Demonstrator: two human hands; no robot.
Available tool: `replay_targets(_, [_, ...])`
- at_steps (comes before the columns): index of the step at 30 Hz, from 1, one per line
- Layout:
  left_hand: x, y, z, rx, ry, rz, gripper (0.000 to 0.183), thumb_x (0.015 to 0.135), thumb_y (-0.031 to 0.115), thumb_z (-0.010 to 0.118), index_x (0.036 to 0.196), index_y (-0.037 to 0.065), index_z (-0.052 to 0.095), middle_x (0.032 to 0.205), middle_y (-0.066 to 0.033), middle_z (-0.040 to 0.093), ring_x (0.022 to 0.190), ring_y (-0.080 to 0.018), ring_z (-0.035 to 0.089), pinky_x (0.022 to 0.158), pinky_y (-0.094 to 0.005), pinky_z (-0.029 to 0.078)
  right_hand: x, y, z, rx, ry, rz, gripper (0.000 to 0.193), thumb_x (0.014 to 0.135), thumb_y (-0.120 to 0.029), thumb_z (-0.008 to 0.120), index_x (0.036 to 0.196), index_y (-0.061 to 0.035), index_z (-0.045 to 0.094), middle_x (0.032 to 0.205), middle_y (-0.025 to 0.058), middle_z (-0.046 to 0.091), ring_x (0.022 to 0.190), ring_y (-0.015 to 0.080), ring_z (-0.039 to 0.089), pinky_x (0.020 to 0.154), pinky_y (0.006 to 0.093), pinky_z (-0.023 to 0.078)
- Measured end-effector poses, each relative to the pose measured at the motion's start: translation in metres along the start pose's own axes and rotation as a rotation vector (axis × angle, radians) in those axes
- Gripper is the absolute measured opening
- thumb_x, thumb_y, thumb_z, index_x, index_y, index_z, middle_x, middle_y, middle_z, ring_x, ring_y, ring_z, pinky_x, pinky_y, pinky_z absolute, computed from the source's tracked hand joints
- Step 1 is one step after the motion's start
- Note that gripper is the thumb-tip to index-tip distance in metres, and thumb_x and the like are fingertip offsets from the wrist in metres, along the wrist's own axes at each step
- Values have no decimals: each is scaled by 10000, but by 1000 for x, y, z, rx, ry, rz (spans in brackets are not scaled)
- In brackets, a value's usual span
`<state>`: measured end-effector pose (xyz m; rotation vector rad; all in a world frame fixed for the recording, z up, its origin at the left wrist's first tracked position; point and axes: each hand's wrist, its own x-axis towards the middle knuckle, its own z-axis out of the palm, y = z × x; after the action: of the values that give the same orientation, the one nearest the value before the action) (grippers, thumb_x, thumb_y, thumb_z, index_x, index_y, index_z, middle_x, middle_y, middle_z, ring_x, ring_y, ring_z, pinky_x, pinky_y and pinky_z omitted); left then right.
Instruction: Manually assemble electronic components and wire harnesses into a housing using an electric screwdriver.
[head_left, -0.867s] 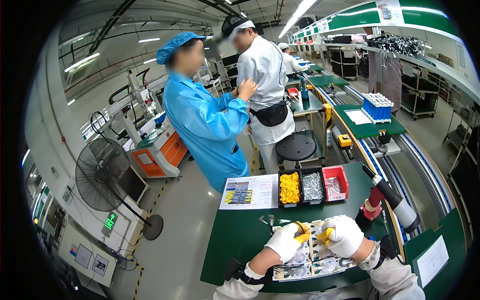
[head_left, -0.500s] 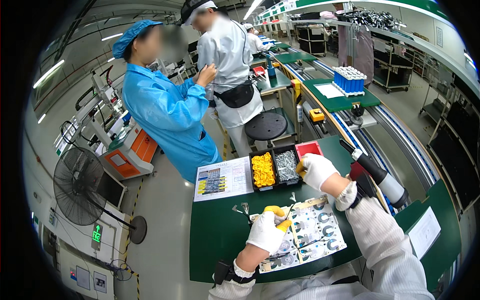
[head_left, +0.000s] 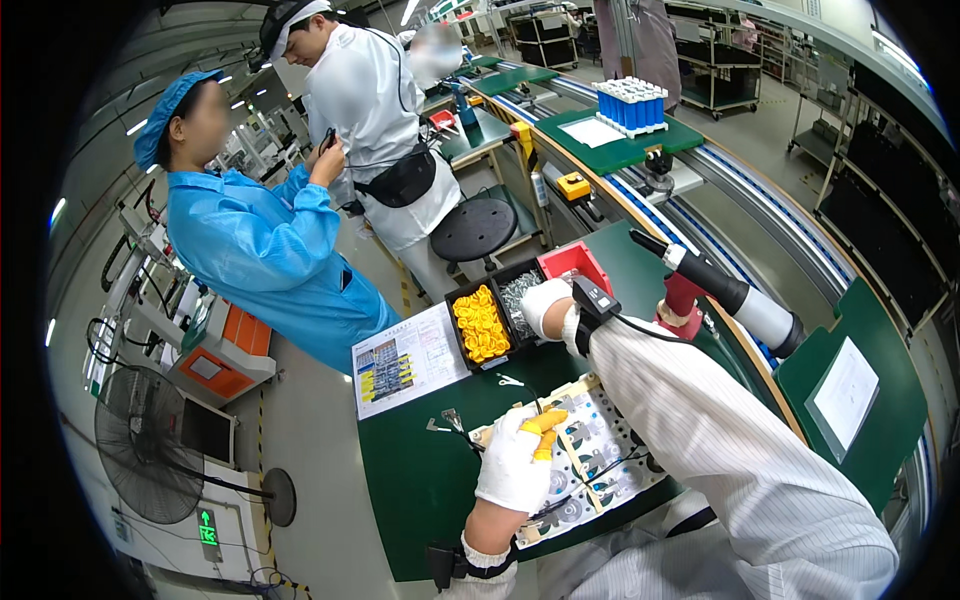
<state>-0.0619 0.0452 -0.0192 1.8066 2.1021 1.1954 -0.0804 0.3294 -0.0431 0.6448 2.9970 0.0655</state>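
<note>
My left hand (head_left: 515,462), in a white glove with yellow fingertips, pinches a black cable (head_left: 538,402) whose metal lug end sticks up beyond the fingers. It rests over a white battery module plate (head_left: 595,440) with tan strips, round openings and black wires. More metal cable lugs (head_left: 447,422) stand out at the plate's left corner. My right hand (head_left: 547,304), also gloved, is at the bins, over the black bin of small silver screws (head_left: 519,296) and beside the red bin (head_left: 580,262). Its fingers are hidden by the hand and sleeve.
A black bin of yellow rings (head_left: 481,325) and a printed sheet (head_left: 410,358) lie left of the screws. A black-and-silver cylindrical tool (head_left: 745,305) stands at right. Two people (head_left: 255,235) are beyond the green table (head_left: 400,480). Blue cylinders (head_left: 632,106) sit by the conveyor.
My right hand has moved from above the plate's far edge to the bins. The left hand stays at the plate with the cable. The whole view has shifted and turned.
</note>
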Motion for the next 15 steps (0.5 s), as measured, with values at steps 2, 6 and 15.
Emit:
replay_targets(2, [2, 5, 2, 3, -10, 16, 240, 940, -7, 674, 1153, 54, 768, 1051, -133, 646, 877, -298, 659, 759, -359, 533, 3, 6, 7, 15, 23, 25, 187, 885, -137, 703, 1001, -55, 826, 1001, 174, 801, 912, 348, 792, 769, 451, 630])
replay_targets(6, [4, 5, 1, 59, 6, 70, 267, 929, -2, 684, 1185, 28, 749, 1064, -163, 647, 892, -342, 659, 788, -393, 542, 6, 6, 18, 43, 93, 30, 193, 890, -125, 663, 973, -60, 825, 964, 177, 799, 883, 354, 788, 747, 461, 624])
replay_targets(15, [1, 2, -2, 58, -29, -16, 298, 941, -14, 629, 1229, -17, 704, 1090, -182, 638, 917, -327, 660, 802, -374, 538, -9, -7, -2, -17, -21, 68, 216, 800, -105, 837, 1015, -88, 831, 1000, 113, 801, 937, 281, 798, 804, 410, 642])
